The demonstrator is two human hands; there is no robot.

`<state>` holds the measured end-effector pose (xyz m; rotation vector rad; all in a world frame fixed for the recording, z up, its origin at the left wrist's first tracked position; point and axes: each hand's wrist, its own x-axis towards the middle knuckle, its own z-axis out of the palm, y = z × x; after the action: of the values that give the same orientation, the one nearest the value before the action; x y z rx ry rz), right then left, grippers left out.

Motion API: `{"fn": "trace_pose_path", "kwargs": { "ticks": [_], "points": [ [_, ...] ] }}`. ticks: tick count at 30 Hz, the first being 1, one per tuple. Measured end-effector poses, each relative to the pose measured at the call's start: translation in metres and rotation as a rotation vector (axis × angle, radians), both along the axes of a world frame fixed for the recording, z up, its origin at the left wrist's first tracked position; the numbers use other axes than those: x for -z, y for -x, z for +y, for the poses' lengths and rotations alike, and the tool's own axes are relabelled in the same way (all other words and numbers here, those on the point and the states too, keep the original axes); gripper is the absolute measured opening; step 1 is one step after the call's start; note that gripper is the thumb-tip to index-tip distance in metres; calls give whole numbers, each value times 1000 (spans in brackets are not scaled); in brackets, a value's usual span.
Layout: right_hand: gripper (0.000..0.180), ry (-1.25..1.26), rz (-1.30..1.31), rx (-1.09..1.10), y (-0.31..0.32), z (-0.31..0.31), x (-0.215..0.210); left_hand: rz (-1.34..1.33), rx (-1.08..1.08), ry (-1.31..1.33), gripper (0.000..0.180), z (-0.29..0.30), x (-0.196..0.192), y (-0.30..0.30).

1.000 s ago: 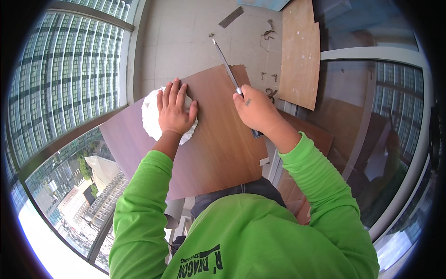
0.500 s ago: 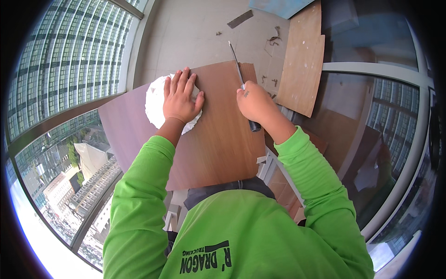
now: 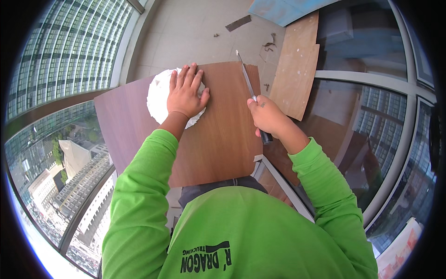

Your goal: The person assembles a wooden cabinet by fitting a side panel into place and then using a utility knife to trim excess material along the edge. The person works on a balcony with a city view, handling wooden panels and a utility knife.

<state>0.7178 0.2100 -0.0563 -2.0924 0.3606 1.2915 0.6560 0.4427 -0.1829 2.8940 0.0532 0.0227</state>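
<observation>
Fingers of the left hand point(image 3: 187, 98) are loosely spread over a crumpled white wad point(image 3: 159, 95), thumb out to the side, and from my end of the feed that looks more like pinning it down and steadying the brown board point(image 3: 218, 139) underneath than gripping. The right hand point(image 3: 268, 115) is different: its fingers are wrapped round the black handle of a narrow-bladed tool point(image 3: 248, 83), thumb side toward the blade, I'd guess for steering the tip. The tool sits over the board's right margin, aimed past the far edge beside a slightly ragged strip point(image 3: 253, 76); I can't tell whether the metal touches. The wad is left of the board's middle, up by the far edge, so the flat hand is well clear of the blade, which makes sense to me. The board's near edge is against the dark trousers point(image 3: 190, 194), probably as a backstop. Past the far edge I've got tiled floor point(image 3: 186, 42) with a dark strip point(image 3: 238, 23) and curly scraps point(image 3: 269, 45); right of the board, a pale plywood sheet point(image 3: 297, 67); left of it, a big window point(image 3: 69, 46).
</observation>
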Motion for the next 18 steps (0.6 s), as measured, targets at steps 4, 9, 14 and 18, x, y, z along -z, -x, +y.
{"fn": "trace_pose_path", "kwargs": {
  "ticks": [4,9,14,18],
  "points": [
    [41,24,30,-25,-4,0,10,2,1,1,59,0,2,0],
    [44,49,-31,-58,4,6,17,17,0,-5,59,0,2,-1],
    [40,10,-52,-59,1,7,36,23,5,-2,60,3,2,1],
    [39,61,-72,-89,-2,11,60,37,5,-5,61,1,2,-1]
  ]
}}
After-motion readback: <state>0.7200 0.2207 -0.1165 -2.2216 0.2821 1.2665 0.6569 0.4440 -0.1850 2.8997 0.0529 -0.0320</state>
